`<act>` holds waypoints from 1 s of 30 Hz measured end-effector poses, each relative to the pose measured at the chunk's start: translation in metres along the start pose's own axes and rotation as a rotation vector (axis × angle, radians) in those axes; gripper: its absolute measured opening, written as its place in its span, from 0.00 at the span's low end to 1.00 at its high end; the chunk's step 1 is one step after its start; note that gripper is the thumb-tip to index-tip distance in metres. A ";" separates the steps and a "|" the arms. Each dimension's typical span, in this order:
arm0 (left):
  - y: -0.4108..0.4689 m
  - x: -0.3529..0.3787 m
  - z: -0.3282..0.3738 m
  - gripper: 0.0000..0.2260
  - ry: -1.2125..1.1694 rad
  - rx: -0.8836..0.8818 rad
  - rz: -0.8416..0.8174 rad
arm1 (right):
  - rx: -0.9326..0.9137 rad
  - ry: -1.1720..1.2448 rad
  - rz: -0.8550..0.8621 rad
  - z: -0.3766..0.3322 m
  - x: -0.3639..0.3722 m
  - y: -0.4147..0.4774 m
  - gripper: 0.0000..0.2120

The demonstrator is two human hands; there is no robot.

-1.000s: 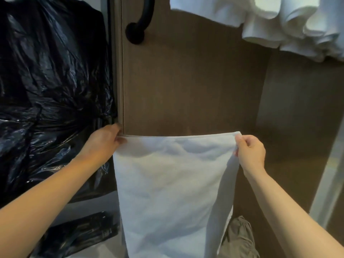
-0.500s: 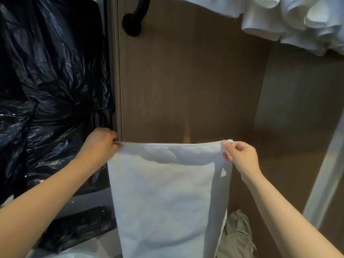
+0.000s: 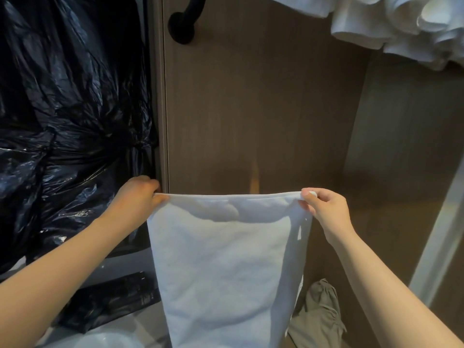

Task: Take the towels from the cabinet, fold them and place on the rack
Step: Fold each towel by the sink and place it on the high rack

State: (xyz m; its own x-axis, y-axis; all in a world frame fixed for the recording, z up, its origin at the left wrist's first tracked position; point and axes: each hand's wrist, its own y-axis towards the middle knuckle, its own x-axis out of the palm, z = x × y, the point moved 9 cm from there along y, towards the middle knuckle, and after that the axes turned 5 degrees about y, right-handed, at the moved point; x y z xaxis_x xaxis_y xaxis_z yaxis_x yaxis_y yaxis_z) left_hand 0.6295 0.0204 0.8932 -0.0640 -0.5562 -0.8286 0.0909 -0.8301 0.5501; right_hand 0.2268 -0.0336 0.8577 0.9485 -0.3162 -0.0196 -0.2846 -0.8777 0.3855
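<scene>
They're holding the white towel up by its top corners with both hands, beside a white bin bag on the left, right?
No: the head view shows the bin bag is black, not white. The left hand and right hand do hold the white towel by its top corners.

Plain white towel (image 3: 226, 267), black bags (image 3: 67, 109)

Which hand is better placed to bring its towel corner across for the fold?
Probably the right hand: it pinches its corner of the white towel in free space, while the left hand sits beside the cabinet door edge.
</scene>
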 end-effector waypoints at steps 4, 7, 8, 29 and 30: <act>-0.005 0.006 -0.004 0.10 0.023 0.006 -0.051 | 0.042 0.011 -0.108 0.002 0.005 -0.003 0.13; -0.009 0.014 -0.006 0.10 0.031 0.003 -0.073 | 0.086 0.000 -0.148 0.010 0.005 -0.005 0.11; -0.010 0.017 -0.007 0.10 0.038 0.002 -0.079 | 0.087 -0.024 -0.165 0.012 0.005 -0.006 0.09; -0.018 0.025 -0.003 0.09 -0.006 -0.008 -0.089 | 0.094 -0.050 -0.164 0.003 -0.004 0.002 0.08; -0.018 0.026 -0.004 0.09 -0.013 -0.023 -0.096 | 0.083 -0.055 -0.163 0.003 -0.004 -0.001 0.08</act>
State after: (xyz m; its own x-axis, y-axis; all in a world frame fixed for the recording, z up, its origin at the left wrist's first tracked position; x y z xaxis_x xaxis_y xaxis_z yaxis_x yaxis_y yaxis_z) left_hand 0.6301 0.0211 0.8611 -0.0866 -0.4747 -0.8759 0.1063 -0.8786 0.4656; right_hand 0.2230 -0.0329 0.8544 0.9746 -0.1849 -0.1264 -0.1408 -0.9448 0.2958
